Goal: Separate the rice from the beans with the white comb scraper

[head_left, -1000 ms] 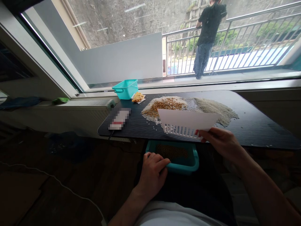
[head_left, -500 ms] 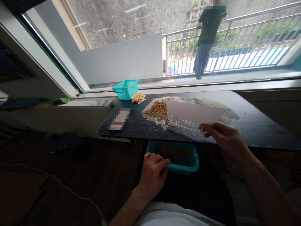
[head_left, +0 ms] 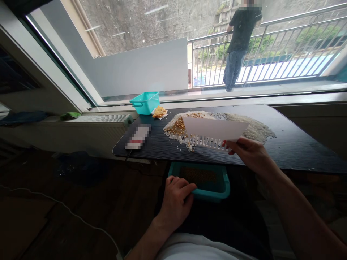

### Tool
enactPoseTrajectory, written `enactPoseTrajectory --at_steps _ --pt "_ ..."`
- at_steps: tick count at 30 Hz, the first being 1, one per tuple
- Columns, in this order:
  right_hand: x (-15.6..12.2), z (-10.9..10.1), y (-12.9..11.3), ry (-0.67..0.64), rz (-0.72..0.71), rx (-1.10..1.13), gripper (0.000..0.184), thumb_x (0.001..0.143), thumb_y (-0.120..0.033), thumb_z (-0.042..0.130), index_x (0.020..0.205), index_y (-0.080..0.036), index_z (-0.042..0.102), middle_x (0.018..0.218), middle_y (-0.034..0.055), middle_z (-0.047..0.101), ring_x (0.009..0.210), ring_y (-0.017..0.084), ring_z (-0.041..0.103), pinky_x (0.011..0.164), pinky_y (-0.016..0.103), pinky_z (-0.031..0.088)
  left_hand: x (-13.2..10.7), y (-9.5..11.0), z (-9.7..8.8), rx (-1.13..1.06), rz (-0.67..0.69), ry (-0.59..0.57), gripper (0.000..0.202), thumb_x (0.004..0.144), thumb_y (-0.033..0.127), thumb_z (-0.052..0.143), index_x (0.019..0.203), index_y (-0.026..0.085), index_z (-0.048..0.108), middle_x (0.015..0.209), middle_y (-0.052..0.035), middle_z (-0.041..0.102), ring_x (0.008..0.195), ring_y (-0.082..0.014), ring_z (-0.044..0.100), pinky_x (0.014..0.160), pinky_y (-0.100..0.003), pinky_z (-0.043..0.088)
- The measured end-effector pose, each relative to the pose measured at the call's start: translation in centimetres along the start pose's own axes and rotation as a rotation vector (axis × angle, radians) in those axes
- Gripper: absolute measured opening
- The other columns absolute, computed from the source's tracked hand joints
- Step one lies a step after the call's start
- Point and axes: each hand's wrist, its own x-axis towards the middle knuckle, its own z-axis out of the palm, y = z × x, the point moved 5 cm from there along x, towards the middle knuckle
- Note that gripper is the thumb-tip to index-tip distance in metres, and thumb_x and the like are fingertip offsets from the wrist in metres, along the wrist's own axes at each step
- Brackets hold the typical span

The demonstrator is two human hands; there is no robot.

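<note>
My right hand (head_left: 251,153) pinches the lower right corner of a white slotted sheet (head_left: 214,127), held tilted above the table. Behind and left of the sheet lies a heap of golden beans or kernels (head_left: 177,126) mixed with white rice-like grains (head_left: 173,134). Part of that heap is hidden by the sheet. Below the table edge, my left hand (head_left: 177,191) is closed over the near left rim of a teal plastic basin (head_left: 217,196). Inside the basin lie more of the golden-brown kernels (head_left: 202,174), in shadow.
On the dark table (head_left: 154,144) stand a turquoise basket (head_left: 146,103), a yellowish crumpled item (head_left: 159,112) and a blurred-out flat object (head_left: 138,137) with a cable. Greyish grains (head_left: 257,128) spread at the back right. Beyond the window a person (head_left: 240,43) leans on a railing.
My right hand has moved the white slotted sheet a little to the left, covering more of the golden kernels. My left hand and the teal basin stay where they were.
</note>
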Motion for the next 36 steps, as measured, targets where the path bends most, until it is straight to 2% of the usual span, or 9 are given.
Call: enactPoseTrajectory --at_steps 6,11,17,24,31,36 --pt "0.3 0.7 0.4 -0.064 -0.016 0.009 0.052 0.065 -0.072 0.075 0.075 -0.021 0.076 0.071 0.0032 0.073 0.057 0.015 0.062 0.057 0.03 0.054 -0.1 -0.1 0.1 -0.014 -0.002 0.0 0.027 0.088 0.01 0.054 0.097 0.025 0.074 0.087 -0.0036 0.072 0.083 -0.021 0.062 0.09 -0.044 0.038" --pt "0.6 0.3 0.4 -0.019 0.013 0.04 0.054 0.062 -0.073 0.076 0.075 -0.021 0.076 0.071 0.0024 0.073 0.056 0.013 0.061 0.057 0.029 0.054 0.0 0.0 0.0 -0.01 0.004 0.004 0.026 0.087 0.008 0.056 0.096 0.024 0.074 0.085 -0.0031 0.071 0.082 -0.0208 0.062 0.088 -0.043 0.038" --pt "1.4 0.9 0.6 -0.02 0.034 0.041 0.053 0.061 -0.072 0.077 0.073 -0.02 0.076 0.067 0.0015 0.071 0.053 0.012 0.06 0.054 0.027 0.052 0.0 -0.1 0.1 0.002 -0.014 0.008 0.029 0.083 0.007 0.056 0.095 0.025 0.076 0.085 -0.004 0.072 0.082 -0.0219 0.062 0.087 -0.044 0.039" --pt "0.8 0.9 0.0 -0.12 0.032 0.111 0.056 0.058 -0.074 0.079 0.074 -0.02 0.077 0.073 0.0033 0.073 0.061 0.015 0.062 0.057 0.028 0.056 0.0 -0.1 0.1 -0.014 -0.012 -0.002 0.029 0.084 0.007 0.056 0.096 0.025 0.076 0.085 -0.0038 0.072 0.083 -0.0218 0.062 0.089 -0.044 0.039" --pt "1.0 1.1 0.0 -0.096 0.049 0.106 0.056 0.055 -0.074 0.08 0.073 -0.02 0.077 0.071 0.0024 0.073 0.057 0.012 0.06 0.056 0.027 0.054 0.1 -0.1 0.0 -0.003 -0.007 0.005 0.028 0.083 0.006 0.057 0.095 0.025 0.075 0.085 -0.0033 0.072 0.081 -0.0214 0.062 0.087 -0.043 0.039" --pt "0.8 1.2 -0.2 -0.138 0.041 0.101 0.056 0.056 -0.074 0.079 0.071 -0.02 0.077 0.07 0.0022 0.072 0.054 0.011 0.058 0.054 0.025 0.053 0.1 -0.1 0.1 -0.001 -0.001 -0.001 0.028 0.084 0.007 0.057 0.096 0.025 0.075 0.085 -0.0033 0.072 0.082 -0.0212 0.063 0.088 -0.043 0.039"
